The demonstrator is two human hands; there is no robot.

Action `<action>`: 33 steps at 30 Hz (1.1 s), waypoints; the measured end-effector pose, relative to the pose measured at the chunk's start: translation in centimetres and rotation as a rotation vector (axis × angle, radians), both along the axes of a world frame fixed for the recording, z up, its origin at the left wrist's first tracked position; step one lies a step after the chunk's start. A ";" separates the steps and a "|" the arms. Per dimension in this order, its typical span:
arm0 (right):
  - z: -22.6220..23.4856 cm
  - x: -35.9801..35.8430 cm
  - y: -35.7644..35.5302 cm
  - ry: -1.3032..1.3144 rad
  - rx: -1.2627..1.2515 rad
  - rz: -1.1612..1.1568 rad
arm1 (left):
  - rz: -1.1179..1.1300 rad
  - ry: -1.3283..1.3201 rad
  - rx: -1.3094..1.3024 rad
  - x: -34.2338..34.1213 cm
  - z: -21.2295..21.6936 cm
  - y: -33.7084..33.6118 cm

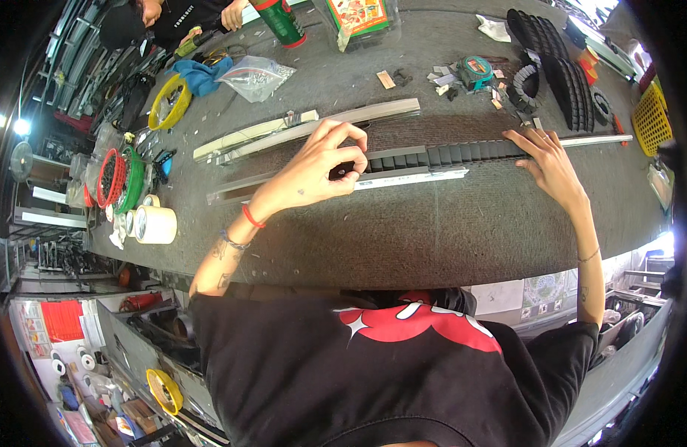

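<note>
A long strip of black ribbed cable chain [470, 154] runs left to right across the worktable, in line with pale metal profiles. My left hand [317, 164] is raised over its left end, thumb and fingertips curled together around something small and dark. What that is, I cannot make out. My right hand [546, 158] straddles the strip farther right, fingers on the far edge and thumb on the near one. A white strip [414, 179] lies along the chain's near side. Past my left hand, two pale profiles [384, 112] lie side by side.
Coiled black cable chains [567, 89] and a teal tape measure [475, 73] lie at the far right. A bag of small parts [258, 78], a yellow basket [170, 101] and tape rolls [156, 224] occupy the left. A person [187, 22] works across the table.
</note>
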State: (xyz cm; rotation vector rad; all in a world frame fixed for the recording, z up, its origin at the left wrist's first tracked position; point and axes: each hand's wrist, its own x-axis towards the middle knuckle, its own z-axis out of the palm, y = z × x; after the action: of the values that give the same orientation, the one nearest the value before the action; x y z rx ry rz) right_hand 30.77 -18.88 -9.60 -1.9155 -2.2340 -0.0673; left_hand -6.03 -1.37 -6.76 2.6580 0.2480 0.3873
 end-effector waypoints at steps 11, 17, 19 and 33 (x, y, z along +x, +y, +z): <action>0.1 -0.5 -0.1 -0.013 0.010 -0.030 | 0.167 -1.076 -1.359 -13.0 5.3 2.6; 0.2 -0.5 0.1 0.025 -0.023 -0.043 | 0.701 -1.546 -0.786 -28.4 9.9 -2.8; 0.2 -0.5 0.1 0.019 -0.018 -0.039 | 0.064 -1.296 -1.104 -31.8 10.2 -5.2; 0.1 -0.3 0.1 -0.020 0.040 0.017 | 0.752 -0.160 0.446 -3.1 -4.9 -7.0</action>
State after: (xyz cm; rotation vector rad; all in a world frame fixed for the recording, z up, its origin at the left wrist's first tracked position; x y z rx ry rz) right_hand 30.46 -18.80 -9.46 -1.8833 -2.2441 -0.1280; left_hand -9.16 -8.37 -11.68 2.8344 1.2469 0.9764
